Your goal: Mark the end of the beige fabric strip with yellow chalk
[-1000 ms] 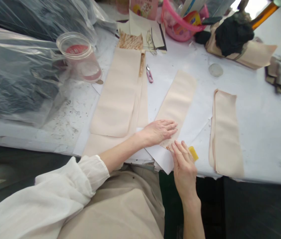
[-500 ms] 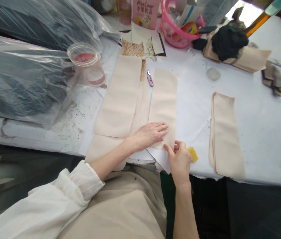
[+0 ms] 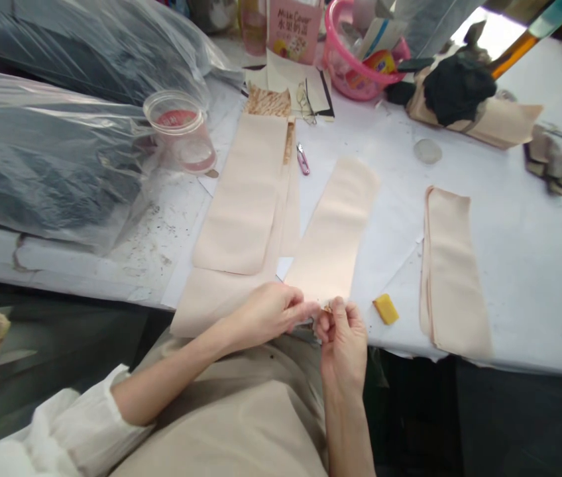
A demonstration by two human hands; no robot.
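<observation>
A beige fabric strip [image 3: 333, 225] lies tilted on the white table, its near end at the table's front edge. My right hand [image 3: 341, 328] pinches that near end between thumb and fingers. Beside it, my left hand [image 3: 276, 308] has its fingers drawn together on the left corner of the same strip, fingertips close to the right hand's. To the left lies a stack of beige pieces [image 3: 241, 199]. Pink-handled snips [image 3: 303, 159] rest beyond the strip, and a yellow block [image 3: 385, 309] sits to its right.
Folded beige pieces [image 3: 454, 271] lie at the right. Plastic-wrapped dark bundles [image 3: 52, 159] and a clear cup [image 3: 181, 136] stand at the left. At the back are a pink basket [image 3: 360, 73], a pink package [image 3: 295, 30] and a tied bundle with black cloth [image 3: 460, 89].
The strip's near end has come toward me and its far end has swung right. My left hand has moved from lying flat on it to its near edge; my right hand has shifted slightly left.
</observation>
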